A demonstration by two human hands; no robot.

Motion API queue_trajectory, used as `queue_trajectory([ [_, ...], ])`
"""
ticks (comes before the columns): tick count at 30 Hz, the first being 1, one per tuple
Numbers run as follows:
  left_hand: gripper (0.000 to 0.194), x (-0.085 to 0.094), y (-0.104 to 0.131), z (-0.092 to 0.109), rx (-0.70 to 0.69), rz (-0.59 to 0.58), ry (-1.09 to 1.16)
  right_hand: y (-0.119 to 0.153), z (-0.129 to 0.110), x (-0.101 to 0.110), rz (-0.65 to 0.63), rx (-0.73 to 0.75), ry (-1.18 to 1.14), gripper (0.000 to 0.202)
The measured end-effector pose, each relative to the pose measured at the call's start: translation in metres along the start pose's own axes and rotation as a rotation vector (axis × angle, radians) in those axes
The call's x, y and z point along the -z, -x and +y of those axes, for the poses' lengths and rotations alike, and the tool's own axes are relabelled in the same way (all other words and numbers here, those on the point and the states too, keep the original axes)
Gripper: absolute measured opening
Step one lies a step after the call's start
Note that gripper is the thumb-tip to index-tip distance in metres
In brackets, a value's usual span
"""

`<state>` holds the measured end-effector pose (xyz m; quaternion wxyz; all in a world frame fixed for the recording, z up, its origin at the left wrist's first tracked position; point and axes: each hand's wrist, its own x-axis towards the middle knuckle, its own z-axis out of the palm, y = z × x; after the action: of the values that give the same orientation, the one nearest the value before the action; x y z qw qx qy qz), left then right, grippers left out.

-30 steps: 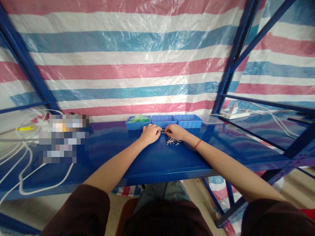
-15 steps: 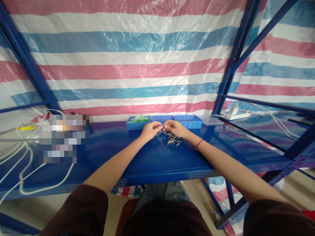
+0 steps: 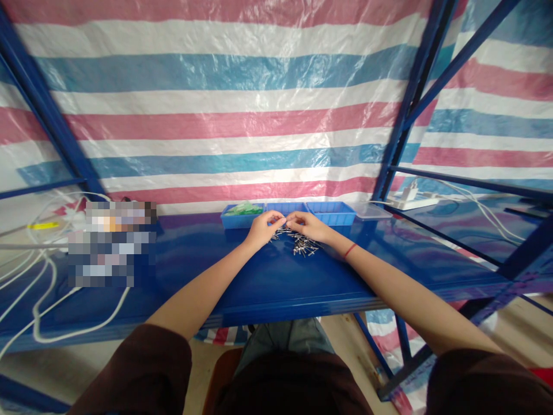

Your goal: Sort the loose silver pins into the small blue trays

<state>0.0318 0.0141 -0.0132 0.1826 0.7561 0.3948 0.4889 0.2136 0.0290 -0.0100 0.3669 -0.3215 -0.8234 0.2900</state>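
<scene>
Bright, even daylight is diffused through the striped tarp (image 3: 242, 115), on which wrinkled white sheen is seen. Soft glare streaks are carried on the glossy blue shelf (image 3: 268, 276); only faint shadows are cast beneath the forearms. Strong wide-angle bending is noted at the edges, where the frame posts (image 3: 406, 98) splay outward. A pixelated patch (image 3: 110, 242) is laid over the left. Fine detail at centre is too small to resolve.

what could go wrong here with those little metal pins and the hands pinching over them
1. The small metal pins lie loose in a heap on the smooth blue shelf; a brush from the left hand or right hand could scatter them, perhaps off the front edge.
2. The fingertips meet over the heap, and whatever they pinch is too small to see; it could slip and get lost among the pins.
</scene>
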Motion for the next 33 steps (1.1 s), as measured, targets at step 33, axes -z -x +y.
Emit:
queue_trajectory([
  [33,0.030,0.002,0.003,-0.005,-0.058,-0.058,-0.402,-0.001,-0.006,0.016,0.319,0.026,0.354,0.024],
])
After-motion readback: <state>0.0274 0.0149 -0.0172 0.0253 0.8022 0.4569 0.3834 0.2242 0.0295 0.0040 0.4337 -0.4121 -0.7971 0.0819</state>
